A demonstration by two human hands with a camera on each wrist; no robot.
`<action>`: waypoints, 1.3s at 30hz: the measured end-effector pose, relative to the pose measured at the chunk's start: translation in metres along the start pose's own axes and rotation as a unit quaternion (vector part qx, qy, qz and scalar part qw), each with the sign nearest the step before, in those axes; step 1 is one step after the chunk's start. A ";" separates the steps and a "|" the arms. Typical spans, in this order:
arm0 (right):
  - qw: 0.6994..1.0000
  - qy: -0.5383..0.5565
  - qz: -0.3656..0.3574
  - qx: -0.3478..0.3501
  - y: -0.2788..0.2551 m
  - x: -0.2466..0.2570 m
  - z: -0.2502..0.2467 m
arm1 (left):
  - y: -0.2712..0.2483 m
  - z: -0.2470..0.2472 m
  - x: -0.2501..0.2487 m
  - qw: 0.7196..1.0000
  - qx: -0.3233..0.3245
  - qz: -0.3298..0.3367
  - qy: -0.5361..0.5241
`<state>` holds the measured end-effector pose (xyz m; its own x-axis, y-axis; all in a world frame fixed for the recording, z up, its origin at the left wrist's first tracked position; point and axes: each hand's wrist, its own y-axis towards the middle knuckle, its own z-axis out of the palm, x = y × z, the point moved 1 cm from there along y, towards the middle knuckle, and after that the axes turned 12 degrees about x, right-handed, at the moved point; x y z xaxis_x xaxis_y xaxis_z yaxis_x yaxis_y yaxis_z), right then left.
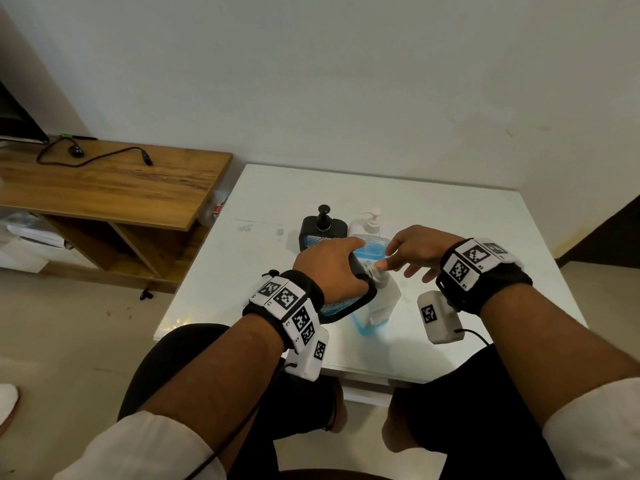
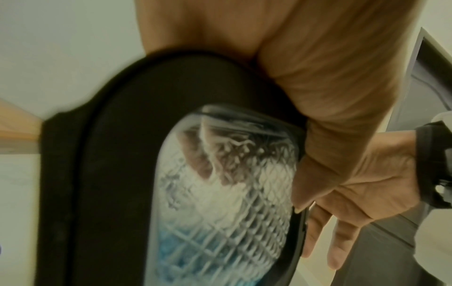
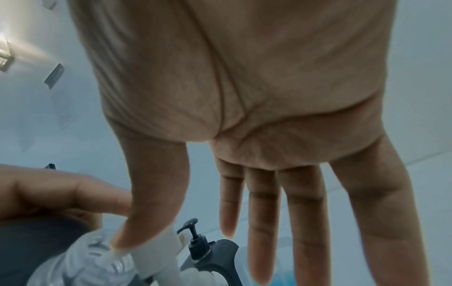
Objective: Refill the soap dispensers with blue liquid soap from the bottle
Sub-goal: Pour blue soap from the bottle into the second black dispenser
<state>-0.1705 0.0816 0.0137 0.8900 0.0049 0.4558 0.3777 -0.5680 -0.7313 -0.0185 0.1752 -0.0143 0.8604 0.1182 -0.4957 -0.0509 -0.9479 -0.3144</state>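
My left hand grips the tilted dispenser over the bottle, while my right hand, fingers spread, seemingly touches its neck.

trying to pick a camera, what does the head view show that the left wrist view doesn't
Only the head view: two pump dispensers at the back of the white table, and the bottle.
Only the left wrist view: the patterned clear window up close, blue soap low inside.
Both: left hand gripping the black dispenser, right hand alongside.
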 end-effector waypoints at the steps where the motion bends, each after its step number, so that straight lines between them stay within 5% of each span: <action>1: 1.000 0.005 0.002 0.003 0.000 0.000 0.000 | 0.000 0.000 0.000 1.000 0.000 0.000 -0.001; 7: 0.998 -0.001 0.043 0.041 0.003 0.000 -0.001 | 0.000 0.000 0.003 1.000 -0.002 -0.004 0.005; 22: 1.000 0.003 0.021 0.009 0.010 0.001 -0.002 | 0.002 0.002 0.002 1.000 -0.003 0.003 0.015; 31: 0.990 0.135 0.005 0.048 0.017 -0.015 -0.001 | 0.001 0.003 0.002 1.000 -0.009 0.000 0.010; 39: 0.990 0.133 0.007 0.046 0.022 -0.016 0.000 | 0.000 0.002 0.001 1.000 -0.012 0.001 0.011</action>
<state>-0.1764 0.0692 -0.0098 0.8016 -0.2256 0.5536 0.3982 -0.4892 -0.7759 -0.0187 0.1756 -0.0171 0.8716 0.1100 -0.4778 -0.0406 -0.9550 -0.2938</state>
